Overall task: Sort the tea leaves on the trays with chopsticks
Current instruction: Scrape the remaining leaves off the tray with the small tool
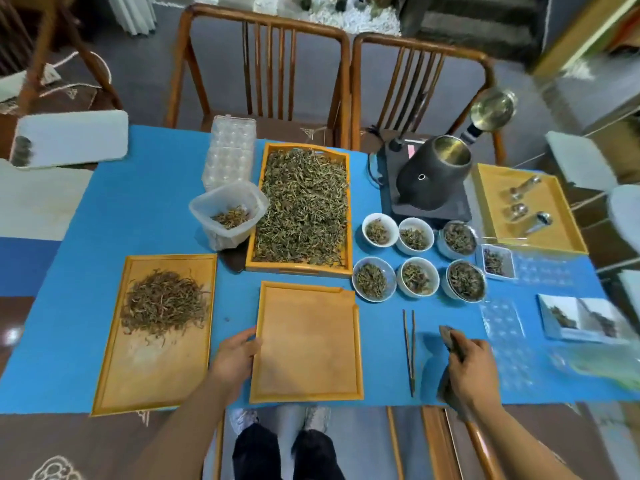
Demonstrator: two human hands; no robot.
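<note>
An empty wooden tray [306, 344] lies on the blue cloth right in front of me. My left hand [235, 355] grips its left edge. A pair of chopsticks [409, 351] lies on the cloth to the right of that tray. Beyond them, my right hand [467, 368] holds a dark flat object [449, 337] that I cannot identify. A full tray of green tea leaves [304, 206] stands behind the empty one. At the left, another tray [156, 368] carries a smaller heap of brownish leaves [164, 303].
Several small bowls of tea [417, 259] sit right of the full tray, beside a dark kettle [433, 174] on its base. A plastic tub [228, 213] holds some leaves. A far-right tray [561, 237] holds metal scoops. Two chairs stand behind the table.
</note>
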